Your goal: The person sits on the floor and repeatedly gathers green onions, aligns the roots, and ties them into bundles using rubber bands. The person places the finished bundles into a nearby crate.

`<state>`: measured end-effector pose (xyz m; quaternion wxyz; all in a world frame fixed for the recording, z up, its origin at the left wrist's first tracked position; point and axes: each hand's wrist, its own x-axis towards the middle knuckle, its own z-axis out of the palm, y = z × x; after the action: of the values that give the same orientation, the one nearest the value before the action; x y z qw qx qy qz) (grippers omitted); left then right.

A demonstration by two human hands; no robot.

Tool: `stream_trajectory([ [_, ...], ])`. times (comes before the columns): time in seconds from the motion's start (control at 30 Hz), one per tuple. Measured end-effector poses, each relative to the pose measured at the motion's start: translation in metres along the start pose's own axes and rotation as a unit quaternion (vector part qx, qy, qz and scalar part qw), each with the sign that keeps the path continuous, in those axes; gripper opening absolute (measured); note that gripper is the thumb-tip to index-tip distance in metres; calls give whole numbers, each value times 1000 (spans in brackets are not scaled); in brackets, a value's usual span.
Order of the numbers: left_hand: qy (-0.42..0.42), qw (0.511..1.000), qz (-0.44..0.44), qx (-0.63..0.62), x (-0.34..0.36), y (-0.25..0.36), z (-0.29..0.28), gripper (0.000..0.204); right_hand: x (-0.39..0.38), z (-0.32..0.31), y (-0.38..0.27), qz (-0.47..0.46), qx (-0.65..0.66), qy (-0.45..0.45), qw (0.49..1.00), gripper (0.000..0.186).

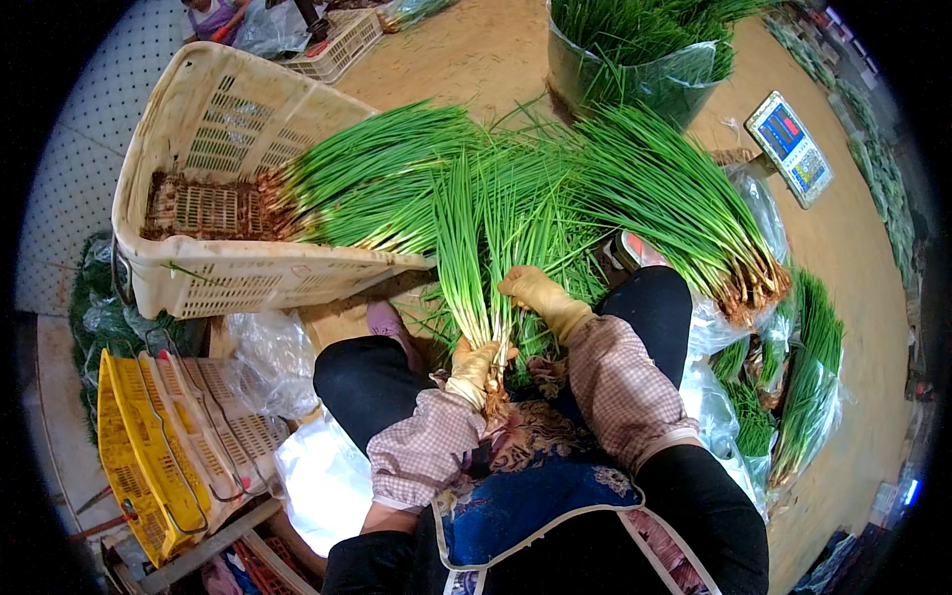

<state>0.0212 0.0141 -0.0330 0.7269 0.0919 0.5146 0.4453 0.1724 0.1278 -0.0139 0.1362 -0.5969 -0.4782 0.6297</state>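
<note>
My left hand (471, 369), in a yellowish glove, is closed round the lower stems of a small bunch of spring onions (458, 258). Their brownish roots (497, 402) hang below it over my lap. Just above and to the right, my gloved right hand (543, 297) has its fingers curled in on stalks of the same bunch; its fingertips are partly hidden. Beyond my hands lies a heap of loose green leaves (535, 198). A thick bundle of spring onions (684, 203) rests to the right, roots toward me.
A tilted cream crate (288, 273) with more spring onions (387, 149) spilling out stands left. At lower left are yellow crates (149, 456) and clear plastic bags (273, 362). A digital scale display (790, 149) and bagged greens (640, 84) are farther off. Bagged bundles (808, 397) lie right.
</note>
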Motion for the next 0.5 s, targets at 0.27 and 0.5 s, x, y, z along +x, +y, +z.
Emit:
stream_trajectory([
  [0.27, -94, 992, -35, -78, -12, 11, 2, 39, -26, 3, -15, -144, -160, -3, 977, 27],
  [0.5, -64, 997, -47, -8, -10, 15, 2, 31, -26, -4, -9, -182, -155, 294, 925, 11],
])
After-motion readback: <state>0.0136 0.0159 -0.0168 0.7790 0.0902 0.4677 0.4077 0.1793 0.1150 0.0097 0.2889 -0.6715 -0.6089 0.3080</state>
